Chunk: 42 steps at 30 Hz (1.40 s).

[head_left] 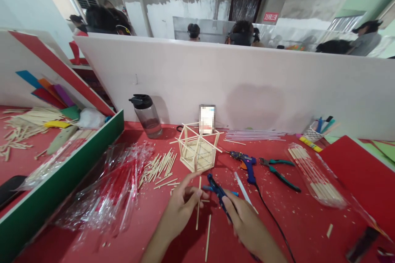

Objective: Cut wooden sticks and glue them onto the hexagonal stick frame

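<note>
Closed around a thin wooden stick point(198, 218), my left hand point(180, 203) pinches it near its middle, roughly upright in view. My right hand point(243, 218) grips a dark blue pliers-like tool point(217, 188); its head is just right of the stick, apart from it. Beyond both hands stands a many-sided wooden stick frame point(197, 152) with a slatted base and long sticks across its top. Another loose stick point(208, 238) lies on the table below the hands. A thin blue rod point(235, 193) is partly hidden behind the tool.
Right of the frame lie a glue gun point(247, 164) with a black cord and green-handled pliers point(280, 168). A pack of sticks point(317, 174) is farther right. Cut sticks point(159, 168) and plastic wrap point(105, 189) lie left. A bottle point(147, 117) and phone point(207, 119) stand behind.
</note>
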Motion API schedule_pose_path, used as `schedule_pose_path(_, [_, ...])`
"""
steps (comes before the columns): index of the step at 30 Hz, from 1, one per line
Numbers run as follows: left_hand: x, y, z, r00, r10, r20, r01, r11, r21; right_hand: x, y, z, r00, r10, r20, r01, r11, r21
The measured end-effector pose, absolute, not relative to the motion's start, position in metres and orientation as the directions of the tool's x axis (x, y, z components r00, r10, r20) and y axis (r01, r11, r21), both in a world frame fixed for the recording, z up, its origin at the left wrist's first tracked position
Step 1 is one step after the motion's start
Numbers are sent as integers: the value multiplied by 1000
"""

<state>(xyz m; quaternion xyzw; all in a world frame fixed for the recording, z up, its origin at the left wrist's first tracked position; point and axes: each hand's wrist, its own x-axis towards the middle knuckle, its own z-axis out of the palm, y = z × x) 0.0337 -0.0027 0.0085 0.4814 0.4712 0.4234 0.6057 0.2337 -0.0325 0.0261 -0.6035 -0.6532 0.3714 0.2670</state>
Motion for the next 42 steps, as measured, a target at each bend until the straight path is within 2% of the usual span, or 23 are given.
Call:
schedule_pose_path(3, [32, -4, 12, 179, 967, -182, -129, 206, 970, 240, -39, 28, -133, 979, -152, 602, -42, -798])
schedule_pose_path(8, [30, -4, 11, 143, 975, -168, -200, 194, 960, 253, -44, 33, -186, 967, -172, 685, 2, -729])
schedule_pose_path(12, [26, -3, 13, 136, 976, -173, -197, 198, 960, 276, -38, 30, -104, 993, -48, 854, 64, -517])
schedule_pose_path(15, [23, -1, 15, 120, 972, -201, -220, 224, 950, 302, -32, 23, 13, 997, 73, 945, 12, -326])
schedule_pose_path(19, [19, -1, 17, 82, 986, -142, -194, 156, 969, 341, -24, 8, 65, 981, 181, 986, -36, -163])
schedule_pose_path(23, [12, 2, 27, -16, 1000, 24, -46, -24, 999, 370, -18, -7, 54, 988, 147, 998, -48, -41])
schedule_pose_path(26, [4, 10, 46, -44, 998, 47, 20, -46, 999, 374, -13, -4, 38, 994, 101, 999, -38, -1])
schedule_pose_path(29, [0, 24, 71, -60, 995, 82, 79, -78, 994, 352, -10, 25, 21, 987, 156, 996, -7, -93])
schedule_pose_path(33, [9, 46, 99, -132, 967, 220, 112, -206, 972, 291, -1, 85, -164, 972, 171, 855, 226, -466])
schedule_pose_path(35, [19, 56, 108, -172, 945, 279, 95, -266, 959, 260, 9, 108, -241, 951, 192, 751, 308, -584])
schedule_pose_path(37, [28, 64, 113, -214, 921, 324, 83, -314, 946, 237, 21, 119, -261, 930, 257, 671, 367, -644])
schedule_pose_path(42, [33, 74, 111, -304, 876, 374, 99, -362, 927, 215, 46, 119, -229, 886, 403, 571, 458, -682])
